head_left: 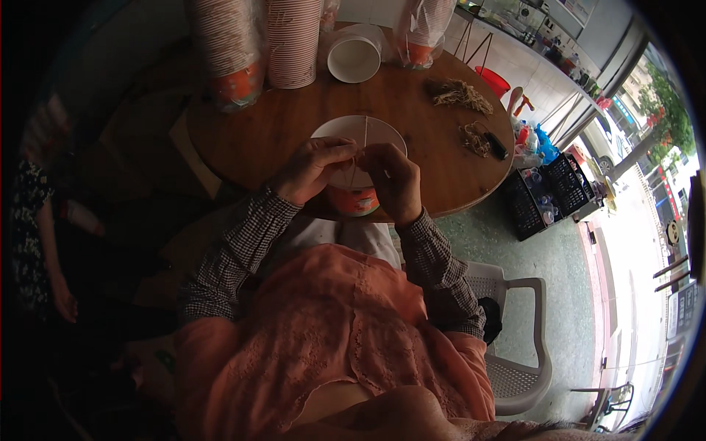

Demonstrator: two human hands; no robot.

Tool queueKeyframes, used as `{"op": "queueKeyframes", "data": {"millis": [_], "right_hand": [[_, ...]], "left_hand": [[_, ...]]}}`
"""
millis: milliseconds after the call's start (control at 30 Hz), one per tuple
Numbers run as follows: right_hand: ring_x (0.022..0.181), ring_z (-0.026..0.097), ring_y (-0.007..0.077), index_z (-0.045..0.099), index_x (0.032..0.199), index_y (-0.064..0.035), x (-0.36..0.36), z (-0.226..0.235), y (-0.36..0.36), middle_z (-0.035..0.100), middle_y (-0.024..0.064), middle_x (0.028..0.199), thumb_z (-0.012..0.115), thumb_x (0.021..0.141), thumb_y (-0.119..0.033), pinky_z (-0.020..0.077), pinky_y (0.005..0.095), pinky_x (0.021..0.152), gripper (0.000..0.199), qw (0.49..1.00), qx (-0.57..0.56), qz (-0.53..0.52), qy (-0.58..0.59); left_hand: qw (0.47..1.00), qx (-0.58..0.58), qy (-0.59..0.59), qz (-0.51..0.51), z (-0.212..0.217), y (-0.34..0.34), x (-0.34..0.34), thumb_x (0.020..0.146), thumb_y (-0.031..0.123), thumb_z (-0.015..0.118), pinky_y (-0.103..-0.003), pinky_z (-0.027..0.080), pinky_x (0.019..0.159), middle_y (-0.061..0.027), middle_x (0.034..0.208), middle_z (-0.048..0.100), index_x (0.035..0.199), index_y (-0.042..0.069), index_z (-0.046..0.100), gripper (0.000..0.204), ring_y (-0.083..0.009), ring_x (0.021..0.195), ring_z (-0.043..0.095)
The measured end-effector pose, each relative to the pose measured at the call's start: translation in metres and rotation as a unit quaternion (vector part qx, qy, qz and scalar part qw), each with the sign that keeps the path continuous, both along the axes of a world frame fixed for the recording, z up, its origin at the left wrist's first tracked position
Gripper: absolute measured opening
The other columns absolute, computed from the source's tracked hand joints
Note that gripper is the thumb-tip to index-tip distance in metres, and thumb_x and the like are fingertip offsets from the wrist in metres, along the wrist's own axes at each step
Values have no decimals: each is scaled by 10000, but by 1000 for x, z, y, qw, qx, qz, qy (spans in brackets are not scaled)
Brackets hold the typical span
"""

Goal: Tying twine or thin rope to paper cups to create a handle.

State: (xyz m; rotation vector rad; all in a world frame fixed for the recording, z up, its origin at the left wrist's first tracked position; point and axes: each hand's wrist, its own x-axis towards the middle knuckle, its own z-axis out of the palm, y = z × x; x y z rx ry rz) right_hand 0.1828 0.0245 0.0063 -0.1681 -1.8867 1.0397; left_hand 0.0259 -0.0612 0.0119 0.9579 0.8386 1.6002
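At the near edge of the round table, a paper tub with a white inside and an orange printed wall stands between my forearms. Across its mouth runs a thin pale strand, going down between my fingers. My left hand is closed over the tub's left side, thumb and fingers pinched on the strand. Opposite it, my right hand has its fingers curled in and meets the strand too. The fingertips nearly touch, and they hide part of the tub's mouth.
Tall stacks of paper tubs, some in clear plastic, stand at the table's back beside a white tub lying on its side. Straw-coloured strands lie to the right near a black object. A black crate and plastic chair stand right.
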Motion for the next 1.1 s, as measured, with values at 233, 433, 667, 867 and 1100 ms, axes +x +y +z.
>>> {"op": "queueKeyframes", "data": {"millis": [233, 433, 667, 867, 1100], "right_hand": [[753, 683, 186, 624, 904, -3, 7, 17, -3, 669, 102, 796, 610, 860, -62, 521, 279, 660, 75, 994, 92, -44, -41], [738, 646, 116, 635, 893, 6, 8, 15, 2, 662, 75, 769, 612, 856, -41, 502, 253, 663, 64, 993, 83, -60, -62], [720, 660, 154, 620, 870, -2, 7, 11, 5, 657, 81, 772, 588, 858, -37, 509, 279, 631, 49, 988, 106, -98, -60], [704, 630, 287, 600, 845, -20, 2, 2, 9, 618, 111, 800, 580, 844, -38, 494, 344, 587, 27, 952, 236, -189, -52], [716, 633, 284, 598, 852, -22, 6, 10, 8, 622, 108, 810, 576, 850, -42, 496, 342, 602, 30, 952, 245, -173, -59]], "left_hand": [[992, 19, 112, 58, 2, -3, 4, 872, 93, 602, -236, 442, 837, 8, 986, 573, 963, -17, 650, 150, -86, 921, 568], [930, 85, 312, 175, 3, -5, 10, 810, 103, 671, -274, 439, 824, -35, 964, 570, 903, 1, 672, 138, -132, 921, 561], [817, 183, 480, 264, 6, -10, 18, 831, 37, 617, -257, 453, 769, -58, 947, 530, 872, -3, 628, 58, -146, 899, 547], [800, 194, 497, 276, -17, -20, 29, 838, 4, 600, -252, 463, 667, -86, 957, 525, 868, -1, 575, 40, -164, 857, 556], [874, 119, 420, 214, 4, -12, 21, 837, 93, 642, -249, 480, 685, -57, 907, 606, 911, 9, 612, 116, -125, 827, 594]]}}
